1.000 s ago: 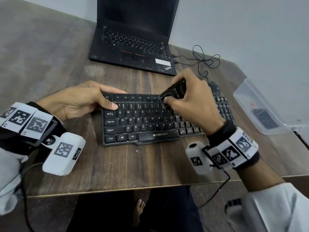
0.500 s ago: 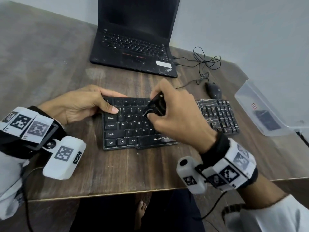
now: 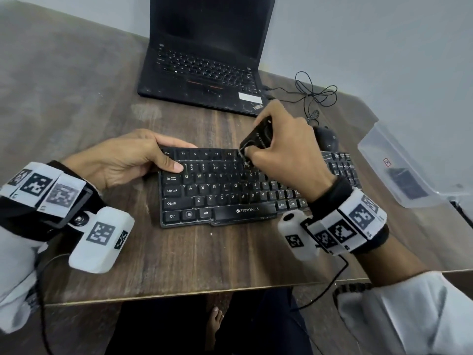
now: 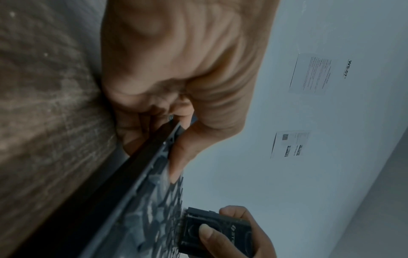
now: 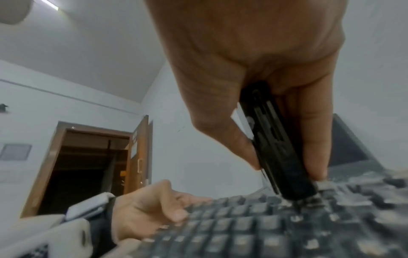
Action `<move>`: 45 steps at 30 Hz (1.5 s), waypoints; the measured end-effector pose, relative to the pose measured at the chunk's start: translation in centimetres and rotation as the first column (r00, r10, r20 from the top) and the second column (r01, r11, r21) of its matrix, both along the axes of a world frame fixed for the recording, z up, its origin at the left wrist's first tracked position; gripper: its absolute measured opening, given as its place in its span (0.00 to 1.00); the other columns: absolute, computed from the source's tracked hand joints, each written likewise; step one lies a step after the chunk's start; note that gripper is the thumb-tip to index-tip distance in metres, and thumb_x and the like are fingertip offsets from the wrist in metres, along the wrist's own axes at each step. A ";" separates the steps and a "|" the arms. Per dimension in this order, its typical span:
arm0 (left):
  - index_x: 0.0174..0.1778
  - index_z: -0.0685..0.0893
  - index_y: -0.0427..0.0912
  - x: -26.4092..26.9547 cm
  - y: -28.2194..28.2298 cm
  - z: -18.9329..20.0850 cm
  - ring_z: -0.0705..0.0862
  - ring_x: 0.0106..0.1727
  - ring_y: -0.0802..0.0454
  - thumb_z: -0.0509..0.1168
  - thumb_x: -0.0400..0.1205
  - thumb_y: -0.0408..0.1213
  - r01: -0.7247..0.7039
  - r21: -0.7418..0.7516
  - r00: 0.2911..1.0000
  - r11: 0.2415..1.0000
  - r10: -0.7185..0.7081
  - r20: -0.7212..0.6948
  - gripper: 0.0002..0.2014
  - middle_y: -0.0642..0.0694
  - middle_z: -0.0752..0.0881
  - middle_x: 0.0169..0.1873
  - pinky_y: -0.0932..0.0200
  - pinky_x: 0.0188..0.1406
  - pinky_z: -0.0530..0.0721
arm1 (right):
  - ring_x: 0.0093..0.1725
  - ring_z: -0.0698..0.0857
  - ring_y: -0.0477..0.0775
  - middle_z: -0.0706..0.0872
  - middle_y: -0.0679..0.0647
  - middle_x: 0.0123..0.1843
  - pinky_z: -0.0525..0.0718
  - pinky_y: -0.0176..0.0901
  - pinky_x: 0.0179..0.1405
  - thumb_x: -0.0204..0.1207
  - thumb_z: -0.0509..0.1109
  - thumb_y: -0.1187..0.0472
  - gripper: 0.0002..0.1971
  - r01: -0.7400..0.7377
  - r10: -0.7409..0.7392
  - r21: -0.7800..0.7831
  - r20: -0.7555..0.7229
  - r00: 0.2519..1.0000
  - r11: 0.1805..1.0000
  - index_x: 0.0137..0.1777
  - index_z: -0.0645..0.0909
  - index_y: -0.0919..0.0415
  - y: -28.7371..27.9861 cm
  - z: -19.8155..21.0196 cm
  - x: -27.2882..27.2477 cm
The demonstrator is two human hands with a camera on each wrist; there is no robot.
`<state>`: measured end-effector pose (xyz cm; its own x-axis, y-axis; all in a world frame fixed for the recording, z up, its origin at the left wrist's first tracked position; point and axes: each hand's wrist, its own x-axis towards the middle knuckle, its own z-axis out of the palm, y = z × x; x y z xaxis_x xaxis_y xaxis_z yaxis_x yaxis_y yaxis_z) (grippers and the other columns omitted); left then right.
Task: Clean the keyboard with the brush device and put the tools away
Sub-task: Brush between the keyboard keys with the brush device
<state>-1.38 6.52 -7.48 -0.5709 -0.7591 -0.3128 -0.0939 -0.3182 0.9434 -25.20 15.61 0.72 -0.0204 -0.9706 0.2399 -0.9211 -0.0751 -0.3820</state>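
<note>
On the number row, toward twelve o'clock of the keyboard: brushing in progress.
Right hand fingers pinch the black brush device, bristles down among the keys; left hand clamps the keyboard's ten o'clock corner, thumb on top. Cleaning seems midway; next, sweep remaining rows, later stow tools, likely in the clear box at three o'clock.

Your wrists each carry a black strap, white blocks printed with black square markers, a white camera housing and thin black cable; sleeves are white.
</note>
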 end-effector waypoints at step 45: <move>0.57 0.93 0.38 0.0 0.0 0.2 0.91 0.60 0.44 0.80 0.58 0.25 0.001 -0.008 0.999 1.000 -0.002 -0.048 0.28 0.36 0.93 0.54 0.62 0.49 0.91 | 0.40 0.91 0.43 0.91 0.47 0.43 0.90 0.51 0.39 0.73 0.86 0.59 0.21 -0.366 0.376 0.147 -0.047 0.926 0.919 0.60 0.78 0.53 2.2 -0.3 -5.8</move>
<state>-1.36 6.47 -7.32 -0.5862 -0.7606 -0.2789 -0.0486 -0.3106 0.9493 -30.96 17.84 0.44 0.3596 -0.9282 0.0954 -0.8628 -0.3697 -0.3449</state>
